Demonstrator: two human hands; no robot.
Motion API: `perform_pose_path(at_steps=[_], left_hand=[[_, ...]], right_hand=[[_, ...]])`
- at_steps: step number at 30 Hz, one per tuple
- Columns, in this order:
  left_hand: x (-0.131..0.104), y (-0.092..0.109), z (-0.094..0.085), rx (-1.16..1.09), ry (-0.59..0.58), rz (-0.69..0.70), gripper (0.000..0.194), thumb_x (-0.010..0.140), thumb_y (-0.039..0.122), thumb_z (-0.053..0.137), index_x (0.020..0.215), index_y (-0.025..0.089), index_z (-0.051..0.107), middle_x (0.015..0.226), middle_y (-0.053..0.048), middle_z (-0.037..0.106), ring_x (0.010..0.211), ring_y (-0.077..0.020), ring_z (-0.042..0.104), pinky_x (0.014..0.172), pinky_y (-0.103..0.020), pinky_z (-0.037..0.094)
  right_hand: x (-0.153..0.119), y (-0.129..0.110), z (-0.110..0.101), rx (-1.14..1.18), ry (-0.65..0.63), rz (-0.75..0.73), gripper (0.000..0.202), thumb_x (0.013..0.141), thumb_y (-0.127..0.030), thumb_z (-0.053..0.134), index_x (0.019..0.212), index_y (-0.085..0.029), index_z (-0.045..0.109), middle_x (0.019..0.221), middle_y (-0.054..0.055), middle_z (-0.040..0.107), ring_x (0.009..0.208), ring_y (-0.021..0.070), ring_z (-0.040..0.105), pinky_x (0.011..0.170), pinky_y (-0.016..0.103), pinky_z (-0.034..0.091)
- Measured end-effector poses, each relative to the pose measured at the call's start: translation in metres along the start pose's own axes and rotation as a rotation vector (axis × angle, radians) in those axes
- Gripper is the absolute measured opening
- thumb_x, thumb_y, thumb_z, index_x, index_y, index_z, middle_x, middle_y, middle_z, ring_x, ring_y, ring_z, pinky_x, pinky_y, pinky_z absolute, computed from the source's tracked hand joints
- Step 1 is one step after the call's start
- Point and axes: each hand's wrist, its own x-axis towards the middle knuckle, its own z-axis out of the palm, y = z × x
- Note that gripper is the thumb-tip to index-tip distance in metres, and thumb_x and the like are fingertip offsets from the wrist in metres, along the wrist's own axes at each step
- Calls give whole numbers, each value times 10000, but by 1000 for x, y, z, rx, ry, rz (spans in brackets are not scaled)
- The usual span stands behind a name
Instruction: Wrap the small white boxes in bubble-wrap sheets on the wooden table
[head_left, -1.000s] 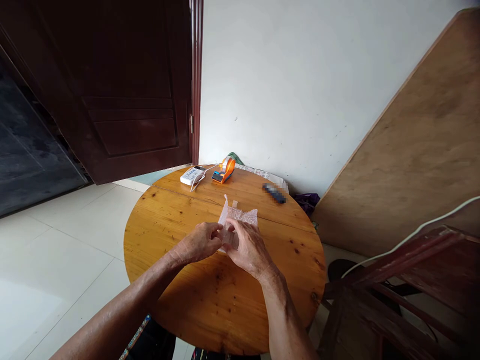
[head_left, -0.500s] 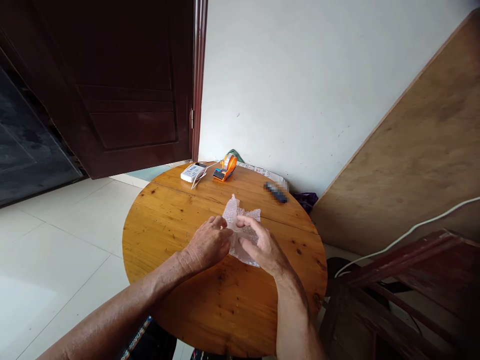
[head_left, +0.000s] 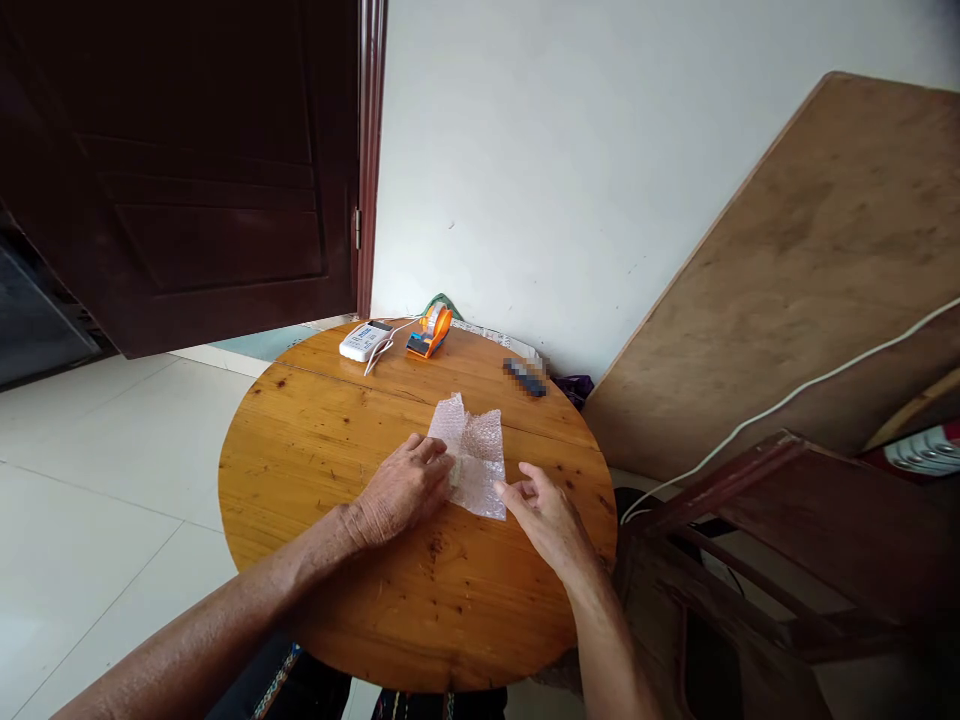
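Note:
A piece of clear bubble wrap (head_left: pixel 481 465) lies on the round wooden table (head_left: pixel 442 610), creased, with a raised fold toward its left side. My left hand (head_left: pixel 409 482) is at the left edge of the wrap, its fingers bent and closed on that edge; the thumb side is partly hidden. To the right of the sheet is my right hand (head_left: pixel 551 520), open with fingers apart and nothing in it. Its thumb tip comes close to the right edge of the wrap, and I cannot tell whether they touch.
Toward the back of the table stand a white box-shaped device (head_left: pixel 364 342) with a white cable and an orange tape dispenser (head_left: pixel 430 332). A dark, blurred-out object (head_left: pixel 525 378) lies back right. Beyond are a wall, a dark door (head_left: pixel 225 200) and a wooden chair (head_left: pixel 787 520).
My right hand has moved away from the middle of the bubble wrap to its right side, uncovering the sheet, which now lies flatter. My left hand stays at the left edge. The view has shifted right.

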Motion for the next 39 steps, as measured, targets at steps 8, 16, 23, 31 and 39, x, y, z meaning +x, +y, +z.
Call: perform_pose_path(at_steps=[8, 16, 23, 31, 39], left_hand=[[-1, 9, 2, 55, -50, -65, 123, 897, 150, 511, 931, 160, 628, 1051, -120, 596, 946, -260, 506, 841, -397, 502], [-5, 1, 4, 22, 9, -21, 194, 915, 195, 525, 1068, 191, 645, 1080, -104, 614, 963, -255, 504, 854, -413, 463], [-3, -1, 0, 42, -34, -17, 222, 915, 226, 535, 1095, 212, 664, 1049, -85, 632, 918, -236, 517, 815, -380, 461], [-4, -1, 9, -153, 0, -83, 257, 882, 173, 519, 1112, 205, 629, 1092, -80, 629, 984, -224, 565, 875, -355, 501], [-6, -5, 21, -316, 84, -211, 583, 790, 175, 585, 1357, 187, 449, 1138, -99, 618, 1044, -240, 581, 913, -385, 512]], right_hand=[[6, -18, 34, 84, 38, -34, 724, 776, -399, 589, 1401, -72, 429, 658, -12, 639, 607, 193, 599, 578, 290, 442], [6, -26, 41, 285, 79, -108, 563, 788, -355, 585, 1301, -131, 529, 727, 11, 682, 663, 186, 619, 642, 298, 501], [10, -42, 46, 393, 21, -120, 514, 794, -368, 597, 1253, -139, 572, 753, 15, 691, 637, 166, 604, 606, 271, 498], [6, -53, 50, 256, 94, -205, 400, 823, -337, 567, 1166, -156, 667, 801, 50, 718, 713, 190, 643, 687, 304, 523], [-9, -52, 36, 464, -138, -165, 458, 850, -325, 502, 1260, -148, 607, 962, 79, 735, 601, 138, 614, 562, 278, 517]])
